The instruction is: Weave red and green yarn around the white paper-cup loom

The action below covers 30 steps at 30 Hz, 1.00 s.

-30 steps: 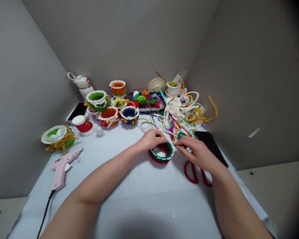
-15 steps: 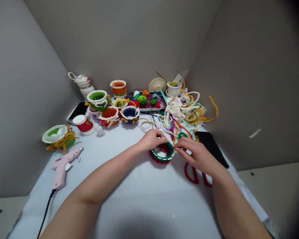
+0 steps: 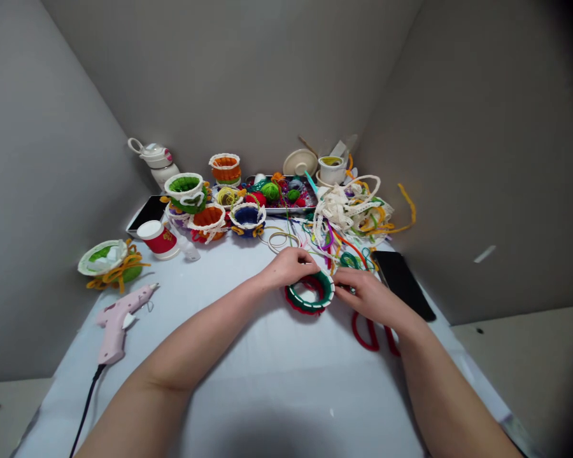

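A small round woven basket (image 3: 325, 294), green inside with a white slotted rim and red yarn around its lower outside, sits on the white table in front of me. My left hand (image 3: 289, 266) grips its far left rim, thumb and fingers closed over the edge. On the right side of the basket, my right hand (image 3: 358, 289) has its fingers pinched together close to the rim. Whatever is between those fingertips is too small to make out. Red-handled scissors (image 3: 367, 334) lie partly under my right wrist.
A pink glue gun (image 3: 117, 324) with a black cord lies at left, near a green basket (image 3: 134, 272). Finished-looking yarn baskets (image 3: 207, 219), a red-and-white cup (image 3: 158, 242) and a tray of yarn balls (image 3: 286, 208) stand behind. Lace trim (image 3: 339, 207) and a black phone (image 3: 403, 286) are at right.
My right hand has shifted slightly left and down along the basket's right rim, its fingers lying closer to it. The left hand keeps its hold. The whole view has drifted slightly.
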Each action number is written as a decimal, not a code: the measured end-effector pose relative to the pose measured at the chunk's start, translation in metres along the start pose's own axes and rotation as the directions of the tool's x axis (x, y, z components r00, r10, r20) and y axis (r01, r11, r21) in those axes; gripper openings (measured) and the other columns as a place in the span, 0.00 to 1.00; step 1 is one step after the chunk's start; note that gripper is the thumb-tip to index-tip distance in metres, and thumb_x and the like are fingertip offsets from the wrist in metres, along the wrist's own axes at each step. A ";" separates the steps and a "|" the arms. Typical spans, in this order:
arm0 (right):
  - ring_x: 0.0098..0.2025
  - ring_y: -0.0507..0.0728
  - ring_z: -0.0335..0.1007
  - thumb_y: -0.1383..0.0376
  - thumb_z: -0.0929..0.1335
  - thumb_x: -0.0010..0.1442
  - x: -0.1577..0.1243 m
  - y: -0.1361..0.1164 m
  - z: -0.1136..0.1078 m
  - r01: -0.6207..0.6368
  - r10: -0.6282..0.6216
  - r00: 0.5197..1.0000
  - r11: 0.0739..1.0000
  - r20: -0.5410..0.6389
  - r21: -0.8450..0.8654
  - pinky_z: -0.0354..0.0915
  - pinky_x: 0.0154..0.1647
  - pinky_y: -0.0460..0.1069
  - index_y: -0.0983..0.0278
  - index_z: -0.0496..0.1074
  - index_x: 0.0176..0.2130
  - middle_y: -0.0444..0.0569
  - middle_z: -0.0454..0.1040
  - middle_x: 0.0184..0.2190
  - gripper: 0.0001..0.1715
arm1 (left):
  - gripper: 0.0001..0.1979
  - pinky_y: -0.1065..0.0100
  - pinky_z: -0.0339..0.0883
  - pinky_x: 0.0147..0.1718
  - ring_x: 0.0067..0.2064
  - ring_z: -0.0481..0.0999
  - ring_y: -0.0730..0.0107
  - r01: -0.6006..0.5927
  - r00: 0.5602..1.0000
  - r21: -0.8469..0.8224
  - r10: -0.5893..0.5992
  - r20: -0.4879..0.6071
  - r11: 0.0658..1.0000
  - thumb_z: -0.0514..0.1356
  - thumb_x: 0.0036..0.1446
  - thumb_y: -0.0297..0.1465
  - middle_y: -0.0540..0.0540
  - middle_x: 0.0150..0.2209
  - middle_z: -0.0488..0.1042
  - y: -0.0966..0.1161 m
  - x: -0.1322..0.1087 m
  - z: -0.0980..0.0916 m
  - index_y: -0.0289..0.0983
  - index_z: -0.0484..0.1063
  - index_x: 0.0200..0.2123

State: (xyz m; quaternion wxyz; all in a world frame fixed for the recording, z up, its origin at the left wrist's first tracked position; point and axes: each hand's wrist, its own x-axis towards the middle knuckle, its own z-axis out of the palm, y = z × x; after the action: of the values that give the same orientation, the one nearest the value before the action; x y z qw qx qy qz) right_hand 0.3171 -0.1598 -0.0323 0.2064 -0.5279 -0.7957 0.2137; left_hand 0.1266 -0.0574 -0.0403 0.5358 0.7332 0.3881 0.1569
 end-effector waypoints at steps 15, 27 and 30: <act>0.33 0.55 0.69 0.65 0.63 0.65 0.009 0.008 0.015 -0.024 0.029 0.997 0.997 -0.075 0.068 0.64 0.34 0.48 0.63 0.75 0.35 0.49 0.75 0.31 0.12 | 0.13 0.71 0.68 0.35 0.32 0.74 0.72 -0.063 0.988 -0.034 0.067 0.137 0.997 0.63 0.48 0.37 0.47 0.30 0.78 0.000 0.000 -0.002 0.33 0.79 0.32; 0.36 0.56 0.70 0.63 0.62 0.67 -0.009 -0.008 -0.009 0.025 -0.031 0.994 0.998 -0.102 -0.060 0.63 0.37 0.50 0.61 0.72 0.40 0.50 0.74 0.35 0.10 | 0.14 0.71 0.67 0.32 0.30 0.74 0.71 0.005 0.999 -0.007 -0.005 0.046 1.000 0.63 0.48 0.37 0.45 0.31 0.79 -0.001 0.001 -0.001 0.32 0.78 0.32; 0.35 0.56 0.69 0.63 0.62 0.67 -0.007 -0.013 -0.007 0.039 -0.045 0.989 0.998 -0.144 -0.043 0.63 0.37 0.50 0.61 0.72 0.39 0.50 0.73 0.34 0.10 | 0.14 0.70 0.68 0.33 0.31 0.74 0.71 -0.010 0.999 0.018 0.009 0.036 1.000 0.62 0.48 0.38 0.45 0.31 0.79 -0.002 0.001 0.000 0.33 0.79 0.32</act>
State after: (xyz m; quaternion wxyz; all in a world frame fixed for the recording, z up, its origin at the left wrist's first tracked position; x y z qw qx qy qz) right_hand 0.3131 -0.1699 -0.0199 0.2572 -0.5291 -0.7938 0.1544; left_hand 0.1267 -0.0568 -0.0423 0.5352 0.7427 0.3763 0.1426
